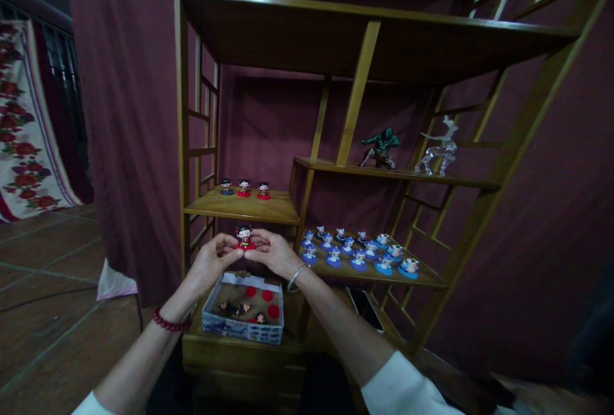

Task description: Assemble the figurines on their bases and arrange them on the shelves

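Between my two hands is a small doll figurine [244, 236] with black hair and a red base, held upright in front of the left shelf's edge. My left hand [217, 257] grips the base from one side, thumb and fingers closed on it. From the other side my right hand [275, 254] pinches the same base. Below my hands stands an open cardboard box [243, 333], with several loose figurines [235, 308] and red discs [267, 295] lying inside. Three similar figurines [244, 187] stand in a row on the left shelf [242, 206].
Several blue-based figurines [358, 259] fill the lower right shelf. Above them stand a green crouching figure [382, 148] and a clear deer figure [439, 149]. A phone [365, 309] lies right of the box. Wooden uprights [357, 95] divide the rack.
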Available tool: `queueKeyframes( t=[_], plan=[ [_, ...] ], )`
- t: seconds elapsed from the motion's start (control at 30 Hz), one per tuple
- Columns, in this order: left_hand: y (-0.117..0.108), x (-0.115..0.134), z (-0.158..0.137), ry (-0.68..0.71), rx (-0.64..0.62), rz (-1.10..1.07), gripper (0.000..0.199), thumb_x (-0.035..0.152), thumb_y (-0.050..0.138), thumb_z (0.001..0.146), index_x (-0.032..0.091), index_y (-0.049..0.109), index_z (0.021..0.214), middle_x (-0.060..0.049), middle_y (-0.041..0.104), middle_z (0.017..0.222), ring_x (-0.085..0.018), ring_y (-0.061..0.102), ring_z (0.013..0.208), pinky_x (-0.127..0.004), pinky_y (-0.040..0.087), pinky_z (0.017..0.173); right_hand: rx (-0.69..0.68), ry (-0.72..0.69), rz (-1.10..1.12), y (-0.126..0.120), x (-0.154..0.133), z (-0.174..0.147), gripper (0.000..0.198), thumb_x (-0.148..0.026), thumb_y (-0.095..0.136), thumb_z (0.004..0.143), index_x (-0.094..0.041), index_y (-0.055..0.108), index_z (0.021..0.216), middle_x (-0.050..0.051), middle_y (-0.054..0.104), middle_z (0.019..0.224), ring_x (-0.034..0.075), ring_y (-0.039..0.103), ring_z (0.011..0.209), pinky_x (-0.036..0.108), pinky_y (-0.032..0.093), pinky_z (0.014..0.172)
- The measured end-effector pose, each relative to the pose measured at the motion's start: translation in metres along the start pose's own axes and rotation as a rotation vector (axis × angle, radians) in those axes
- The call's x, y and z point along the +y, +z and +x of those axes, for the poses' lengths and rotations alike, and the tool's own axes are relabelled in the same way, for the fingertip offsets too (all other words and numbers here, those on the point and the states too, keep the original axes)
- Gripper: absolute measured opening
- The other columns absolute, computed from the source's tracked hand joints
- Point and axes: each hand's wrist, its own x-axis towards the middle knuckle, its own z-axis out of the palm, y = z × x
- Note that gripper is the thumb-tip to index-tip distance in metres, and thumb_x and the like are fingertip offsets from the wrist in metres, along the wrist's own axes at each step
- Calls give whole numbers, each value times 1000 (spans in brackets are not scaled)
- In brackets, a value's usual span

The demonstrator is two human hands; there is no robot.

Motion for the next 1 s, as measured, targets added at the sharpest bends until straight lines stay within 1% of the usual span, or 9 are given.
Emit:
queueKeyframes(
  t=[0.13,0.3,0.43,0.63,0.77,0.93,1.0],
  plan=[
    [-2,11,3,22,-1,29,28,33,67,57,14,54,75,-1,59,70,-13,56,68,-27,44,68,14,-19,-20,-1,-5,6,46,-24,70,57,-16,55,100,5,61,92,13,57,78,32,46,78],
    [-3,21,10,20,-13,32,29,32,66,57,14,54,76,-1,60,71,-13,56,68,-27,44,68,30,-33,-52,-4,-13,11,45,-26,71,56,-16,56,98,4,61,89,13,57,77,30,46,76],
    [-4,27,17,62,-28,44,30,34,66,59,14,56,78,-2,61,73,-14,57,69,-28,44,70,25,-59,-36,-8,-23,14,46,-27,71,55,-16,57,98,4,61,90,14,58,80,30,46,76],
    [-4,34,28,131,-55,75,30,35,64,61,14,57,81,-3,61,76,-14,56,71,-27,44,68,26,-92,-25,-15,-34,22,46,-25,71,56,-17,56,98,3,62,90,14,58,80,30,45,78],
    [-2,40,34,126,-69,119,31,36,63,62,14,57,83,-3,61,75,-14,56,67,-26,44,63,58,-90,-53,-20,-37,26,45,-23,71,56,-17,55,97,3,62,90,13,58,80,31,45,79],
    [2,40,46,202,-72,148,29,35,62,63,14,58,83,-4,62,80,-16,57,75,-28,44,72,89,-96,-50,-26,-39,31,42,-22,70,57,-17,55,97,3,62,91,14,58,83,33,44,82],
    [4,38,51,235,-67,201,29,36,60,65,14,58,84,-4,63,80,-16,57,74,-28,43,72,120,-70,-65,-29,-39,34,45,-19,70,57,-16,54,99,4,61,93,15,58,84,34,44,83]
  ],
)
